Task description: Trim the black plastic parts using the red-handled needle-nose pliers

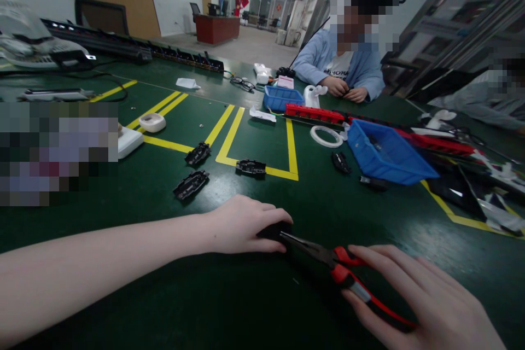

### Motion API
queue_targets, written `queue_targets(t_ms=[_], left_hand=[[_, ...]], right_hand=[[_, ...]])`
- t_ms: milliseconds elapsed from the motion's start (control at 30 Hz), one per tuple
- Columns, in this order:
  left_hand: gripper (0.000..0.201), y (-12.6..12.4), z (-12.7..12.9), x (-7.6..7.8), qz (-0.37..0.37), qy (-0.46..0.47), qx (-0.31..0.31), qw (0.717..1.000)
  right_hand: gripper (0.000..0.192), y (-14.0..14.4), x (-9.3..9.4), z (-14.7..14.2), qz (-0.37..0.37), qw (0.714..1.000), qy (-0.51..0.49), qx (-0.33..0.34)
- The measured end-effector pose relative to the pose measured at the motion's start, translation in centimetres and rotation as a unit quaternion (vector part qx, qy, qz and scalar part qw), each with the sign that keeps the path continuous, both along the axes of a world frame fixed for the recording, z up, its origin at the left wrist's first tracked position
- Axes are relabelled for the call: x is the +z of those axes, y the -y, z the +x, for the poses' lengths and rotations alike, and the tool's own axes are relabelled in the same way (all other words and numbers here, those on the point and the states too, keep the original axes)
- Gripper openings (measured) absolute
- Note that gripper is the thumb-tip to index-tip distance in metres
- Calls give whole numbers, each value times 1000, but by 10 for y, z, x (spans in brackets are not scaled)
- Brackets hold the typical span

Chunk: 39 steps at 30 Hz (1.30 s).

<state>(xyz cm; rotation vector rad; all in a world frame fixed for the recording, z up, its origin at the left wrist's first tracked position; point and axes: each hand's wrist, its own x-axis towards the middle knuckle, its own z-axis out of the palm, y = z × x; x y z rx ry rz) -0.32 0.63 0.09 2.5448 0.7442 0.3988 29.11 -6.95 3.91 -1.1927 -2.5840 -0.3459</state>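
Nearest the camera, on the green table, my right hand wraps the red handles of the long-nose pliers, fingers clamped on them, wrist low. Their long axis runs up-left, tips meeting the small black part under my left hand, whose fingers press together on it. Beyond lie loose black housings, then a blue bin and a seated person.
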Motion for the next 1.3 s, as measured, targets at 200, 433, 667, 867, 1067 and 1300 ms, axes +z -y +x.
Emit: queue_targets(t_ms=[200, 433, 667, 867, 1067, 1300], left_hand=[[37, 0, 1, 0, 7, -5, 0, 1000], [38, -1, 0, 0, 7, -7, -6, 1000], [37, -1, -1, -3, 18, -4, -6, 1000], [36, -1, 0, -2, 2, 2, -1, 1000], [35, -2, -1, 0, -11, 3, -1, 1000], [35, -3, 0, 1, -22, 13, 5, 1000]], right_hand=[[40, 2, 3, -4, 8, 1000, -10, 12], [40, 5, 2, -7, 15, 1000, -8, 18], [37, 4, 0, -12, 27, 999, -14, 22], [40, 4, -2, -13, 13, 1000, -15, -2], [41, 2, -5, -11, -8, 1000, -15, -14], [42, -3, -1, 0, 5, 1000, -8, -9]])
